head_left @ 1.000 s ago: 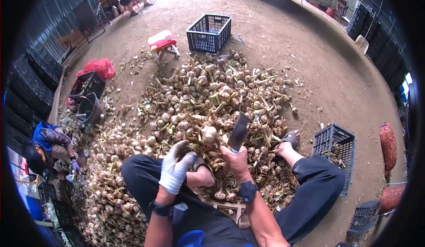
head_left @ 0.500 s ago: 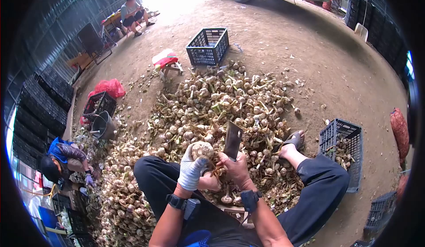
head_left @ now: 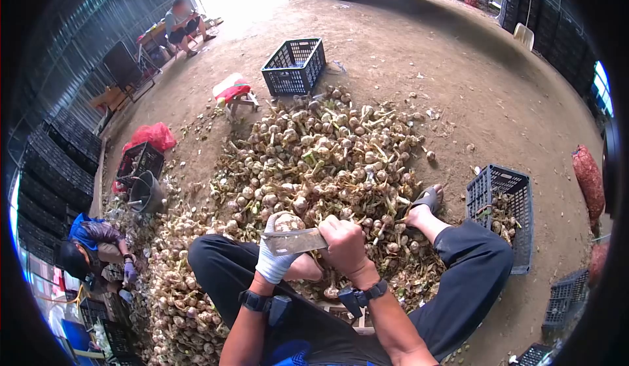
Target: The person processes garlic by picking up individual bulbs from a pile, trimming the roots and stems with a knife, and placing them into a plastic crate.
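My left hand (head_left: 272,262), in a white glove, is closed around a garlic bulb (head_left: 289,221). The bulb shows above the blade. My bare right hand (head_left: 346,247) grips a cleaver (head_left: 296,241) whose handle is hidden in the fist. Its broad, stained blade lies level across the front of the gloved hand, just below the bulb. I cannot tell whether the edge touches the bulb. In front of both hands spreads a large heap of garlic (head_left: 321,150) with stalks attached.
A black crate (head_left: 293,71) stands beyond the heap, near a small stool (head_left: 234,94). Another crate (head_left: 501,218) with some garlic is by my right foot. A bucket (head_left: 146,191) and a crouching co-worker (head_left: 98,248) are at left. Another person (head_left: 183,25) sits farther back.
The cleaver has swung from upright to level, coming left across the gloved hand. My right hand has turned over with it. The left hand still holds the bulb.
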